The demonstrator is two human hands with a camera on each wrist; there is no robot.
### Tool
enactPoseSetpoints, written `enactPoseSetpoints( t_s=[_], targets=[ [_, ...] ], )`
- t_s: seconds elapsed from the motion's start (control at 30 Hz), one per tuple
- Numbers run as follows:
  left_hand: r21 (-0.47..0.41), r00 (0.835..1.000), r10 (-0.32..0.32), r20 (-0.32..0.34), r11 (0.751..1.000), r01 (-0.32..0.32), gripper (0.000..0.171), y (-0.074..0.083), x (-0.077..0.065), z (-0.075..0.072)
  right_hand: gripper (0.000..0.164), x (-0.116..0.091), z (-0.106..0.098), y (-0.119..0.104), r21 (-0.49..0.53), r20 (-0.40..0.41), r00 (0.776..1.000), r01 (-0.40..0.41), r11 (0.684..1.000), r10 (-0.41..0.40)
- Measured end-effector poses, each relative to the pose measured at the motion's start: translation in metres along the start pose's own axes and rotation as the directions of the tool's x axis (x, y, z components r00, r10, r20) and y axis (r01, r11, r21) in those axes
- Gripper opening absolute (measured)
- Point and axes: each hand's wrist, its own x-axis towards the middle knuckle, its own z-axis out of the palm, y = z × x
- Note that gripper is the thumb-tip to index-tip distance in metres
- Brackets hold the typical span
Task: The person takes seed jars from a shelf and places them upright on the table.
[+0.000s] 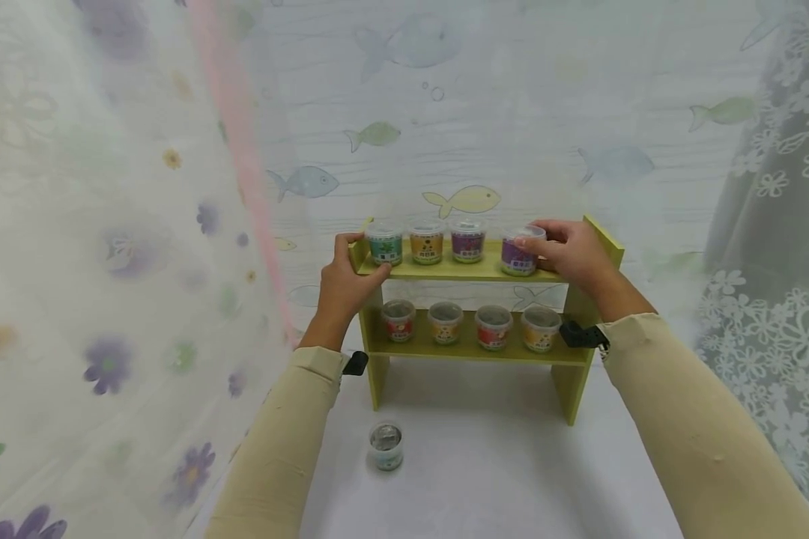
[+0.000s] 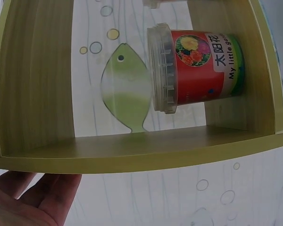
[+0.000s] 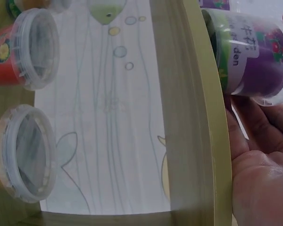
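My right hand (image 1: 575, 253) holds a purple lidded plant-kit cup (image 1: 517, 256) at the right part of the top shelf, thumb on its near side. That purple label shows large in the right wrist view, above my palm (image 3: 266, 181). Around the left end of the yellow-green two-tier rack (image 1: 475, 271), my left hand (image 1: 342, 288) grips, its thumb by the front edge below a teal cup (image 1: 386, 248). A yellow cup (image 1: 427, 245) and another purple cup (image 1: 467, 243) stand to the teal cup's right. In the left wrist view, my left fingers (image 2: 54, 195) are partly hidden by the side panel.
Several red and yellow cups, such as a red one (image 1: 399, 322), line the lower shelf. A small clear-lidded cup (image 1: 386, 447) stands on the white tabletop (image 1: 485, 464) before the rack. Fish-patterned curtain (image 1: 526, 90) hangs behind, flowered cloth (image 1: 108, 299) at left.
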Motion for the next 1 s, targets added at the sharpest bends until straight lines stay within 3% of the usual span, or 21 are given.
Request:
enactPoseSetpoints(
  t_s=[0.53,1.0],
  targets=[
    [0.007,1.0,0.001,-0.006,1.0,-0.001,0.072,-0.003,0.001,0.003,0.076,-0.013,0.004,-0.002,-0.187,-0.028,0.995,0.092,0.978,-0.099],
    [0.024,1.0,-0.002,-0.008,1.0,0.003,0.072,-0.002,0.002,0.003,0.066,-0.028,0.011,-0.002,-0.134,-0.069,0.985,0.146,0.98,-0.156]
  ],
)
